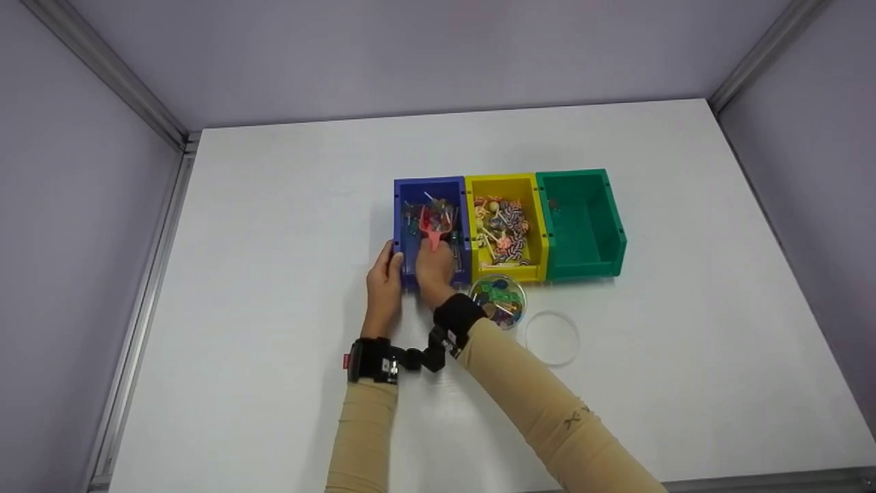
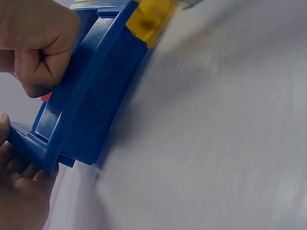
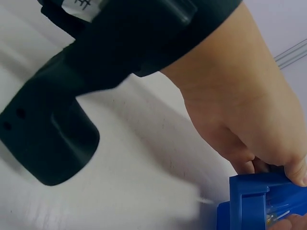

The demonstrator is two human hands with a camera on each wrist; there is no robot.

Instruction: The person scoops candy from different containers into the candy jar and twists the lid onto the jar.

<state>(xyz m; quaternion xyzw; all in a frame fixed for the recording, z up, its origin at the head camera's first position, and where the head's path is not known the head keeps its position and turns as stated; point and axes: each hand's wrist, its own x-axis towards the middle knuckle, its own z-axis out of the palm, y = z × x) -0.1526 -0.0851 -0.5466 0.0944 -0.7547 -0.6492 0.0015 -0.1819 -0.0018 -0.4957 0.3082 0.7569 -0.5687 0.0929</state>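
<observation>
A blue bin (image 1: 430, 182) with small mixed items stands at the left of a row of three. My left hand (image 1: 384, 277) grips its front left corner, thumb on the rim; the left wrist view shows the fingers (image 2: 19, 191) wrapped round that corner of the blue bin (image 2: 96, 105). My right hand (image 1: 435, 268) reaches into the bin from the front and holds a red scoop (image 1: 434, 222) by its handle, the scoop's mouth pointing away among the items. It shows as a closed fist (image 2: 38, 48) above the bin wall.
A yellow bin (image 1: 499, 179) of lollipops and a nearly bare green bin (image 1: 582, 219) adjoin on the right. A clear round tub (image 1: 499, 299) of coloured pieces sits in front of them, its lid (image 1: 551, 337) lying beside it. White tabletop, walls around.
</observation>
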